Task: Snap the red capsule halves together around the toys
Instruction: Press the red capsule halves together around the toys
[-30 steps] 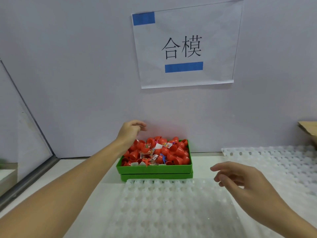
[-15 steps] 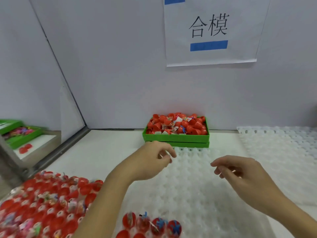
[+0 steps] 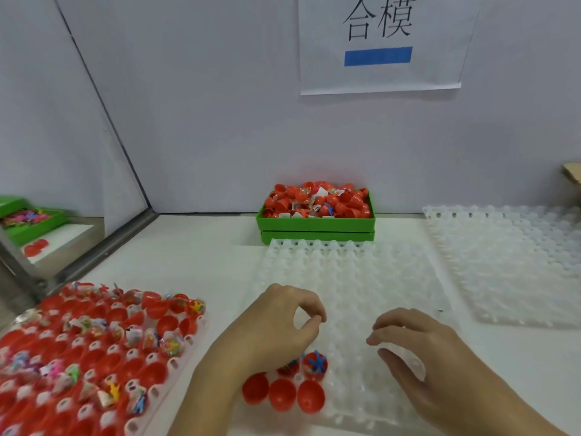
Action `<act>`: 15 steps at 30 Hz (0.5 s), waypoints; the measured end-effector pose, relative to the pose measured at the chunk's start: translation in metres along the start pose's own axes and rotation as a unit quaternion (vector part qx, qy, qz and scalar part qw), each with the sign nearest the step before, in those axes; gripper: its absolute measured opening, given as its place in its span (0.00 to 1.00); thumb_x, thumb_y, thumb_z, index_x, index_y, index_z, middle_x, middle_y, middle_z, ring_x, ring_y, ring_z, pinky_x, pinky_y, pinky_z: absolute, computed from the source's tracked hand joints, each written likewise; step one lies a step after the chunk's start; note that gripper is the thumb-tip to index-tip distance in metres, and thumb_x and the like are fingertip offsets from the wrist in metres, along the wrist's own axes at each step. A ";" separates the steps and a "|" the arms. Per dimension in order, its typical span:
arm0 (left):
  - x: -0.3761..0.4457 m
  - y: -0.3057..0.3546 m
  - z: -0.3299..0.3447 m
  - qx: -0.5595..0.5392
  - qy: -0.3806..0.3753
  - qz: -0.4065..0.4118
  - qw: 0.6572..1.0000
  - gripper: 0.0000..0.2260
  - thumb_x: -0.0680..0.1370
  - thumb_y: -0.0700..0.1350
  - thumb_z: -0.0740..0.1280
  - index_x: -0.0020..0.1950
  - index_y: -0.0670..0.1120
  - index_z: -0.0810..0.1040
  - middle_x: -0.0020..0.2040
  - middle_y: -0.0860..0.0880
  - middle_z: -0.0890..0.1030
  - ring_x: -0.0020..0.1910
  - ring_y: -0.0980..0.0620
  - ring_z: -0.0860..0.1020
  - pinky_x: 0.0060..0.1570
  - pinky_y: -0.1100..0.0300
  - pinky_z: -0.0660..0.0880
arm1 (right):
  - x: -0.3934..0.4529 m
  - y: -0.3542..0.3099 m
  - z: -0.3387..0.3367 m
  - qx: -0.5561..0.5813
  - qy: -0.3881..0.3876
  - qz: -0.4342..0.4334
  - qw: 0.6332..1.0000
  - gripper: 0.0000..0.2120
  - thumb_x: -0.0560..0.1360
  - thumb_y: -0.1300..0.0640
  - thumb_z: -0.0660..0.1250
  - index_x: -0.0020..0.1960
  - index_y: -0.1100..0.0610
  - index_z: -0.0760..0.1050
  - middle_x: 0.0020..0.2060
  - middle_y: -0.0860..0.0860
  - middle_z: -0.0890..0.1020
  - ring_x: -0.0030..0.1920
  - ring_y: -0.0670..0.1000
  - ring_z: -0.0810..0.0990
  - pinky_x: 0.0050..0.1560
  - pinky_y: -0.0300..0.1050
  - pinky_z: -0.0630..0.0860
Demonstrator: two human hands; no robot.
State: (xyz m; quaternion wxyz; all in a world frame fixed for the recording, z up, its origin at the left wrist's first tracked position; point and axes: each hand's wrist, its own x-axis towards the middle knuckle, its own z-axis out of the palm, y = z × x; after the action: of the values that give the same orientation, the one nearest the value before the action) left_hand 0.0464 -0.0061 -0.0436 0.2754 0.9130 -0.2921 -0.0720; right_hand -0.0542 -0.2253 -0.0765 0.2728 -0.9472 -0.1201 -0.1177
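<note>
Three empty red capsule halves [image 3: 282,394] sit in the near row of the white dimpled tray [image 3: 361,287]. Just behind them a red half holds a blue toy [image 3: 315,364]; another filled half is partly hidden under my left hand. My left hand [image 3: 279,328] hovers over these, thumb and forefinger touching in a ring, with nothing visible between them. My right hand [image 3: 418,350] hovers over the tray to the right, fingers loosely curved and holding nothing.
A green box [image 3: 317,222] heaped with red halves and bagged toys stands at the back wall. A tray of several toy-filled red halves [image 3: 94,357] lies at the left. Another white tray [image 3: 518,265] lies at the right. A metal-framed partition [image 3: 103,247] bounds the left side.
My left hand has come back from the green box to the near end of the white tray. My right hand dropped slightly. The view tilted down, showing the filled tray and capsule rows.
</note>
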 end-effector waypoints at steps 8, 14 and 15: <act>-0.016 0.007 -0.001 0.044 -0.081 -0.036 0.995 0.13 0.69 0.62 0.70 0.48 0.56 0.81 0.69 0.63 0.72 0.71 0.69 0.63 0.68 0.61 0.65 | -0.004 0.001 0.001 -0.001 0.003 0.019 1.000 0.08 0.77 0.53 0.67 0.51 0.42 0.82 0.52 0.31 0.75 0.56 0.36 0.75 0.55 0.27 0.69; -0.018 0.016 0.005 0.110 -0.079 -0.039 0.990 0.12 0.71 0.60 0.70 0.48 0.55 0.80 0.67 0.60 0.73 0.67 0.59 0.71 0.64 0.56 0.73 | -0.005 0.004 0.002 -0.003 0.003 0.021 1.000 0.08 0.77 0.52 0.67 0.52 0.41 0.81 0.53 0.30 0.74 0.57 0.35 0.74 0.55 0.28 0.69; -0.018 0.017 0.004 0.110 -0.082 -0.042 0.990 0.11 0.70 0.60 0.69 0.48 0.55 0.80 0.65 0.60 0.74 0.65 0.57 0.74 0.62 0.54 0.75 | -0.005 0.005 0.002 -0.005 0.003 0.020 1.000 0.08 0.77 0.52 0.67 0.52 0.41 0.81 0.53 0.30 0.74 0.57 0.35 0.74 0.55 0.27 0.69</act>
State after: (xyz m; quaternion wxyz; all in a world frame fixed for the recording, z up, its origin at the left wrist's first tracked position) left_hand 0.0218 -0.0093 -0.0384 0.1449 0.9403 -0.2810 -0.1259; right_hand -0.0569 -0.2288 -0.0820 0.2712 -0.9503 -0.0994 -0.1158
